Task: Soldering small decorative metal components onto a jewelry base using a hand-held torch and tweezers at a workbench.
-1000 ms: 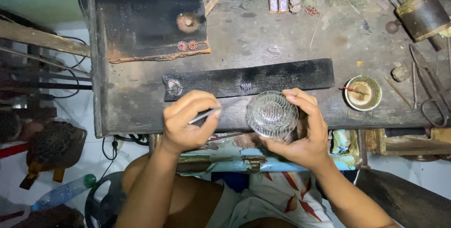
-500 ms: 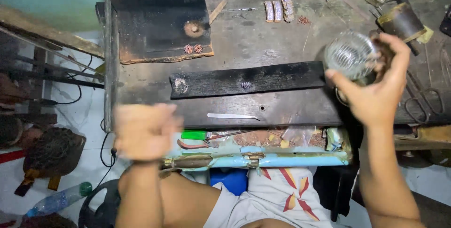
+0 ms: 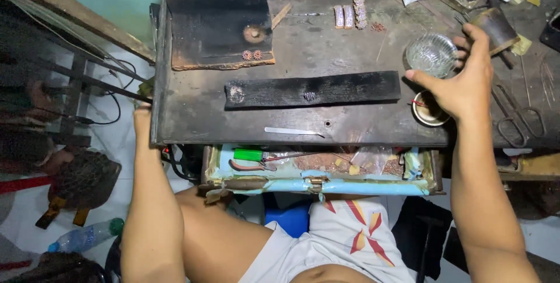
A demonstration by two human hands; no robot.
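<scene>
The right hand [image 3: 466, 84] is curling around a small round bowl of clear ribbed glass [image 3: 431, 54], thumb along its near rim and fingers spread over its far side, keeping it at the right end of the bench, just above a little brass cup [image 3: 430, 114]. The left hand [image 3: 142, 116] is lying at the left edge of the bench, mostly hidden behind it; I cannot tell whether it is open or closed, or holding anything.

The dark, scorched wooden workbench [image 3: 361, 125] is filling most of the view. On it, a large charred black square board [image 3: 216, 26] is sitting at the upper left, a long charred black strip of wood [image 3: 315, 89] is lying across the middle, and a thin flat silver-coloured metal strip [image 3: 291, 131] is resting near the front edge. An open light-blue drawer [image 3: 315, 187] with green-handled pliers [image 3: 251, 156] is hanging below.

The glass bowl is looking rigid, smooth and probably slippery, heavy for its size, and likely to chip or crack if knocked against the metal tools nearby. Gripping it around the rim, thumb opposing fingers, seems the soundest hold. Its surface is catching the light in fine ridges, and it is appearing transparent and empty as far as can be seen.
</scene>
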